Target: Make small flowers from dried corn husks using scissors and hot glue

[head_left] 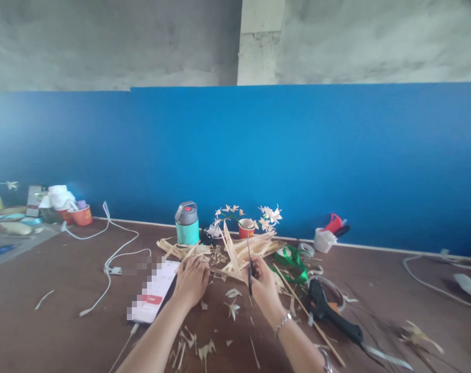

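My right hand (262,285) is closed around a pair of dark scissors (250,272), their blades pointing up and away. Pale dried husk strips (254,251) lie just beyond it. My left hand (191,280) rests palm down with its fingers stretched over the near edge of a smaller husk heap (181,249); the fingertips partly blend into the strips. Beside that hand lies a lit phone (158,292). Between my forearms, a small star-shaped husk flower (232,309) and cut scraps (206,349) are scattered on the brown table (80,342).
A teal flask (188,231) and a red cup (246,228) with white husk flowers (272,215) stand by the blue partition (297,150). Right of me are green ribbon (297,267), a thin stick (313,321) and a black glue gun (336,316). White cables (109,259) lie left.
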Motion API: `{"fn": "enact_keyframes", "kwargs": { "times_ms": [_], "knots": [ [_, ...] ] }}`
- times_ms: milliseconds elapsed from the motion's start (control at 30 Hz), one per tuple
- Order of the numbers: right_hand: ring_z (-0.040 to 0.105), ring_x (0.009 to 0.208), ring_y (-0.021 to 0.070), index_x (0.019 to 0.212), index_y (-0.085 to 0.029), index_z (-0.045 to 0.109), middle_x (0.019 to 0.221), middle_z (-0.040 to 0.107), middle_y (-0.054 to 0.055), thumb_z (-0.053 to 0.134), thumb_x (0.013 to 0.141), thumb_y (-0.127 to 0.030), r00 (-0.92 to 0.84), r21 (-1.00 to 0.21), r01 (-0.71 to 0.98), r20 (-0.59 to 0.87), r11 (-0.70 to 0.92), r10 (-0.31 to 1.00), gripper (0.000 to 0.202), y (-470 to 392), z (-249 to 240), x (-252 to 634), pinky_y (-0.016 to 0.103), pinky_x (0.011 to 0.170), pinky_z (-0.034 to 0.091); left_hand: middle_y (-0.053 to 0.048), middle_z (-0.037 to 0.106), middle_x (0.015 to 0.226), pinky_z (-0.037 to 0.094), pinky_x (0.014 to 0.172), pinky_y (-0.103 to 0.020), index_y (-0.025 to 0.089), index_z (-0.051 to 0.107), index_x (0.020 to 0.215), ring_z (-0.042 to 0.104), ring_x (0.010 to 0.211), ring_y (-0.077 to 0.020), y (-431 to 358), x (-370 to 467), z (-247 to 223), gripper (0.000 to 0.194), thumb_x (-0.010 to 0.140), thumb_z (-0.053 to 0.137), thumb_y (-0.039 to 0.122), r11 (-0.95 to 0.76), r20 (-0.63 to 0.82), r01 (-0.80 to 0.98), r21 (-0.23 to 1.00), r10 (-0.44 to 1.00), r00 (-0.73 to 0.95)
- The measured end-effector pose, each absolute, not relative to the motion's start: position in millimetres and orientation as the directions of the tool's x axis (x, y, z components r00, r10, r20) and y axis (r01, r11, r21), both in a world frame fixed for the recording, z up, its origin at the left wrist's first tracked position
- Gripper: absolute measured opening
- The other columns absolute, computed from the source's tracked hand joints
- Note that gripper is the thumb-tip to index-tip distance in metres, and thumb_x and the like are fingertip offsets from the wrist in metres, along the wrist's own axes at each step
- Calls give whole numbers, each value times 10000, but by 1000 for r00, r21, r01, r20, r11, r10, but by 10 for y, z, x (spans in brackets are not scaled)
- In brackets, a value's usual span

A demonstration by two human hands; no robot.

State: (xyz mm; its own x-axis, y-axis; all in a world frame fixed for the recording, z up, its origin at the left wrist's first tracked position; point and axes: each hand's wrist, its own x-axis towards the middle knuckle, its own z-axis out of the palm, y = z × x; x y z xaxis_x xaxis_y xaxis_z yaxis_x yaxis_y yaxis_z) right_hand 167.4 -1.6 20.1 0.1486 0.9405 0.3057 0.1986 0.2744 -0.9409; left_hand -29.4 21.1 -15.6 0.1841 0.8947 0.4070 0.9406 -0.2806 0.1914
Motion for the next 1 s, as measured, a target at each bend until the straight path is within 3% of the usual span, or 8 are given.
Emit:
{"fn": "enact_keyframes", "kwargs": {
  "times_ms": [433,633,800,1000],
  "knots": [
    [553,611,166,845,-155,566,662,597,11,545,619,-188,151,-933,225,317,280,936,229,28,116,1710,251,575,433,-77,561,1267,239,1043,-450,193,580,1139,403,1241,-236,252,-292,-219,362,867,363,292,-237,324,950,204,932,163],
    [546,586,164,835,-170,561,644,595,1,538,644,-221,124,-936,231,299,265,946,199,25,20,1692,248,544,425,-115,571,1247,281,1015,-472,177,593,1118,435,1213,-265,235,-298,-235,349,856,391,287,-269,400,943,197,900,173],
    [563,624,180,753,-185,552,658,606,18,516,632,-193,71,-899,335,324,283,943,127,31,-57,1693,263,591,434,-125,601,1198,309,998,-485,194,640,1022,456,1186,-294,229,-300,-228,288,823,446,271,-307,481,924,227,861,168],
    [580,637,197,795,-180,562,654,611,28,492,617,-181,119,-876,390,353,283,928,192,65,-72,1745,285,621,452,-124,609,1179,310,1004,-469,171,632,1039,472,1166,-283,225,-279,-214,301,824,442,264,-296,470,923,246,869,154]
  ]
}}
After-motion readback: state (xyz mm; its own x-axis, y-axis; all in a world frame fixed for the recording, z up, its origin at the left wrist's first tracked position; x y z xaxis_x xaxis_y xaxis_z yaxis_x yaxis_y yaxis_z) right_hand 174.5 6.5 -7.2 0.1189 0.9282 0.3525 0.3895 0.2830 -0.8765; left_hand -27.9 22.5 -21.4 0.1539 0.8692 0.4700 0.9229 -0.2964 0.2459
